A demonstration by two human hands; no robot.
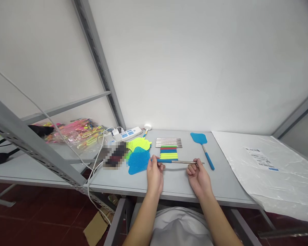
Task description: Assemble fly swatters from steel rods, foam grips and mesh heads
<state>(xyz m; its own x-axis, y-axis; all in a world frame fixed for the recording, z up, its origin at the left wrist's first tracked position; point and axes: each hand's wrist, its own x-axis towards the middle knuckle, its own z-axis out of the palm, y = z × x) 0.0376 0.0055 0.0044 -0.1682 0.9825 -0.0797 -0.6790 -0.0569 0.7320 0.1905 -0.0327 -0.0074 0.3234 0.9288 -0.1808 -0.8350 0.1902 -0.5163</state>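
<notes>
Both hands hold one thin rod level over the grey table (174, 184). My left hand (155, 172) grips its blue handle (164, 160). My right hand (199, 172) pinches the bare metal rod (184, 162) at its other end. Just behind the rod lies a stack of coloured handles (168, 152), and behind that a row of metal rods (168, 142). Left of my left hand lie a blue mesh swatter head (138, 162) and yellow-green ones (138, 144).
A complete blue fly swatter (202, 148) lies right of my right hand. A white power strip (127, 134) with cables sits at the back. Clear plastic sheeting (272, 167) covers the table's right side. A bag of coloured parts (74, 131) rests on the left shelf, behind a slanted metal strut (36, 150).
</notes>
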